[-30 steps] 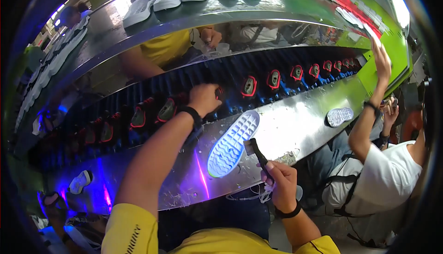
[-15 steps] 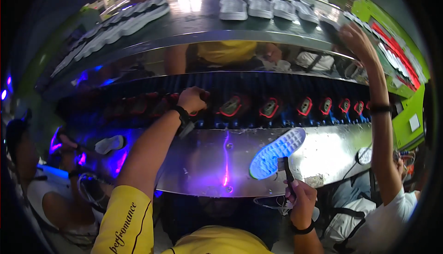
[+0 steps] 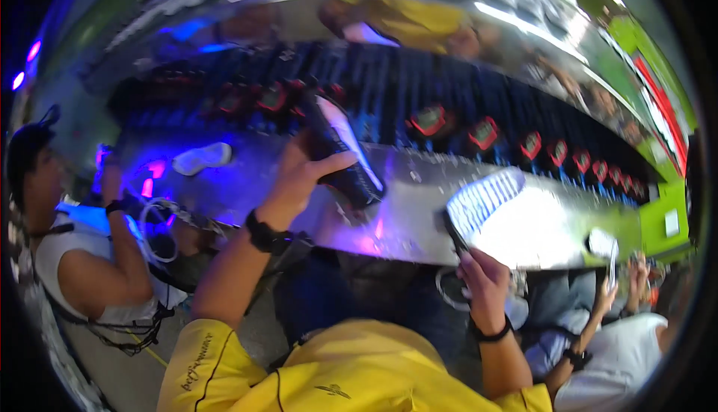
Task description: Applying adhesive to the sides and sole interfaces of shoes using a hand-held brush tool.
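Note:
My left hand (image 3: 295, 176) is closed around a dark shoe upper (image 3: 329, 139), raised above the near side of the metal bench; a pale strip runs along its upturned underside. On the right, my right hand (image 3: 486, 281) grips a black-handled brush (image 3: 455, 234). The brush's head meets the edge of a white ribbed shoe sole (image 3: 486, 199) lying on the bench, though blur hides its bristles.
Behind the metal bench (image 3: 404, 221) a dark conveyor (image 3: 381, 98) carries several dark, red-edged shoes (image 3: 483, 133). Another pale sole (image 3: 202, 158) lies to the left. Co-workers sit on both sides, one person (image 3: 90, 255) on my left.
My left hand has lifted a dark shoe upper off the conveyor and drawn it toward me. The view has shifted. My right hand keeps the brush at the sole.

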Tool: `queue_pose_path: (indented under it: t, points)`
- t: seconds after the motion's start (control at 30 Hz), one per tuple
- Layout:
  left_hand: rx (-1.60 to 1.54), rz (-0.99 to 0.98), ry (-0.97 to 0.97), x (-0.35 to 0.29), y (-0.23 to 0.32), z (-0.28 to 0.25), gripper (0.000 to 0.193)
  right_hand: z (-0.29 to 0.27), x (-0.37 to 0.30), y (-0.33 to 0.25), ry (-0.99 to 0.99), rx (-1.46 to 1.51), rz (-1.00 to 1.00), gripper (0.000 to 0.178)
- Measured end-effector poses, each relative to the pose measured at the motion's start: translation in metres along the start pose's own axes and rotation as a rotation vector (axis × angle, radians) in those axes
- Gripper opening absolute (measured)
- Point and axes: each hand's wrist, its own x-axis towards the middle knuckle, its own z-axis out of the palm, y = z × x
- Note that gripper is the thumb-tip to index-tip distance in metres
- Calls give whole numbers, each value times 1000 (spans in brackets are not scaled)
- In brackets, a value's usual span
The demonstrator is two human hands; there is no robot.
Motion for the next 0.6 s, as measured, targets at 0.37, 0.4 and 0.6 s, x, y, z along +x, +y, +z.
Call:
queue_pose_path:
  t: [0.37,0.4,0.6]
  points:
    - [820,548,-44,-89,-47,16,83,44,15,9,-166,51,230,23]
    - [831,517,-78,-97,-42,17,81,48,18,19,-175,34,156,23]
    - [975,605,-91,-125,-54,14,74,77,33,35,-171,-120,41,25]
